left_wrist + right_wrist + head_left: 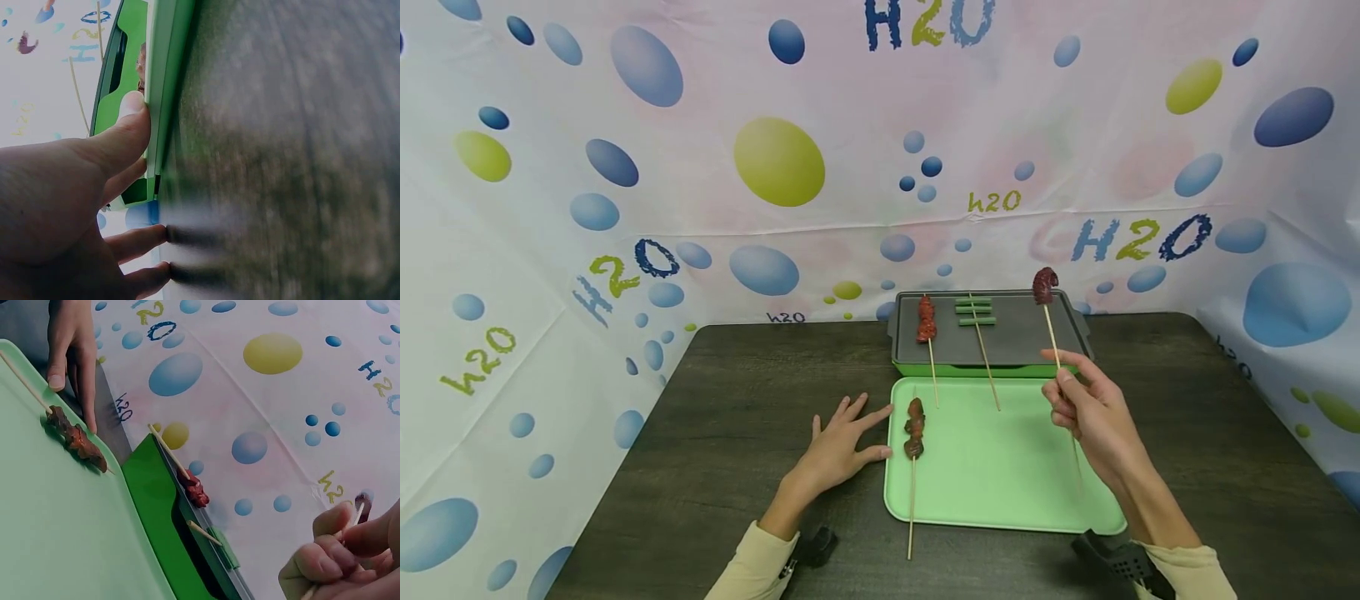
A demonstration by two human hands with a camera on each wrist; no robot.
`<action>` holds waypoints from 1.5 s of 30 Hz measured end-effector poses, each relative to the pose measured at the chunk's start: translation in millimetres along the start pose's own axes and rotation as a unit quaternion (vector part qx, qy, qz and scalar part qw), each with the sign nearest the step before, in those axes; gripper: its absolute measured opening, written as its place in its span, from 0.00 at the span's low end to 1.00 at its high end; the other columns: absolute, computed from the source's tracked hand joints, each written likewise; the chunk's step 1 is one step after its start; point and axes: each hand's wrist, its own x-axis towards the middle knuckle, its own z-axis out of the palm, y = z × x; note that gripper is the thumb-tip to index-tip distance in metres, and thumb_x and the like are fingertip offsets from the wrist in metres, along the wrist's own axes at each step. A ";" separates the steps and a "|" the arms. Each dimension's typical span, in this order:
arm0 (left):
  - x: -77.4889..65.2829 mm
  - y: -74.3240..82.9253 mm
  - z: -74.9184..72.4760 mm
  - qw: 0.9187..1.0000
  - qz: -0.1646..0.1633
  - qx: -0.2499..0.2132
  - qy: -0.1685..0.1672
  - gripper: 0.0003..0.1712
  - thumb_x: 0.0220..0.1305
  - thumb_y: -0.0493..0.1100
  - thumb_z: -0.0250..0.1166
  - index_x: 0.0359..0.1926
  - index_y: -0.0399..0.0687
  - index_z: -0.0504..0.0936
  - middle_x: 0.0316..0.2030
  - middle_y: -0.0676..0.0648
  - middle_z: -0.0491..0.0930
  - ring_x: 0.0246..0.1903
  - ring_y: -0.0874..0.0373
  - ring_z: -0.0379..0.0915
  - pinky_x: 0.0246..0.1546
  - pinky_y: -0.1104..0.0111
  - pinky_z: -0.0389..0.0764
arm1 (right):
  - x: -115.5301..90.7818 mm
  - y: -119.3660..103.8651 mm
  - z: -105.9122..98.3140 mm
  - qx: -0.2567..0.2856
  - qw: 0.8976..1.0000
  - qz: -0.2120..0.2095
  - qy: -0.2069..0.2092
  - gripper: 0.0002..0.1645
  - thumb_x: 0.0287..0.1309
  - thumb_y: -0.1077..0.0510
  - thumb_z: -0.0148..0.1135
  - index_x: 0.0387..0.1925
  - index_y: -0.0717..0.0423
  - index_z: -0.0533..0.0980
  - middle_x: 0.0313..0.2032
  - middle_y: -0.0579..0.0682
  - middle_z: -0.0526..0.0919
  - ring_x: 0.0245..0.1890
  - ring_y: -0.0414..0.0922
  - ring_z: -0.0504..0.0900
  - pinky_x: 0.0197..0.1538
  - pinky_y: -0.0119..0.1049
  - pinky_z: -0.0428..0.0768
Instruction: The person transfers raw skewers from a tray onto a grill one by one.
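Note:
My right hand (1092,408) pinches the wooden stick of a skewer, holding it up over the right side of a light green tray (1000,467). A dark red curled piece, like octopus (1044,285), tops that skewer. My left hand (838,446) lies spread at the tray's left edge, with thumb and index fingertip right at the rim and the other fingertips on the table. Near it on the tray lies a brown meat skewer (914,429), its stick reaching past the front rim. In the right wrist view the right fingers (325,559) are curled round the stick.
Behind the tray stands a dark grill plate (1021,329) in a green base. A red meat skewer (927,320) and a green vegetable skewer (975,310) lie on it, sticks pointing toward me. The dark wooden table (737,400) meets a dotted cloth backdrop (850,108).

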 end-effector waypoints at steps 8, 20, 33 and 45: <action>0.6 -1.5 0.6 1.000 -0.003 0.001 0.000 0.39 0.68 0.57 0.67 0.77 0.62 0.68 0.79 0.37 0.53 0.78 0.33 0.40 0.64 0.22 0.37 | 3.5 2.4 -7.0 0.000 0.999 0.005 -0.047 0.22 0.82 0.57 0.46 0.72 0.49 0.62 0.42 0.48 0.83 0.36 0.42 0.75 0.40 0.33 0.79; 0.8 -2.3 0.5 1.000 -0.003 0.002 0.001 0.39 0.68 0.57 0.68 0.77 0.62 0.68 0.79 0.37 0.53 0.78 0.33 0.40 0.64 0.22 0.38 | 9.7 15.7 -17.8 -0.041 0.997 0.062 0.004 0.19 0.82 0.54 0.47 0.67 0.51 0.64 0.29 0.46 0.75 0.27 0.40 0.70 0.33 0.33 0.79; -0.4 -0.6 -1.7 1.000 -0.002 0.005 0.006 0.38 0.68 0.57 0.68 0.77 0.62 0.69 0.78 0.36 0.54 0.78 0.33 0.41 0.64 0.22 0.39 | 23.2 34.6 -25.7 0.031 0.995 0.095 0.000 0.30 0.79 0.59 0.53 0.73 0.69 0.60 0.49 0.46 0.87 0.31 0.37 0.74 0.32 0.30 0.74; -0.1 -1.2 -0.2 1.000 0.001 0.004 0.004 0.39 0.67 0.57 0.68 0.76 0.61 0.69 0.78 0.36 0.54 0.78 0.32 0.41 0.64 0.22 0.39 | 33.1 43.3 -27.0 0.103 0.984 0.139 0.050 0.29 0.79 0.62 0.52 0.73 0.68 0.59 0.40 0.46 0.88 0.27 0.35 0.73 0.28 0.27 0.72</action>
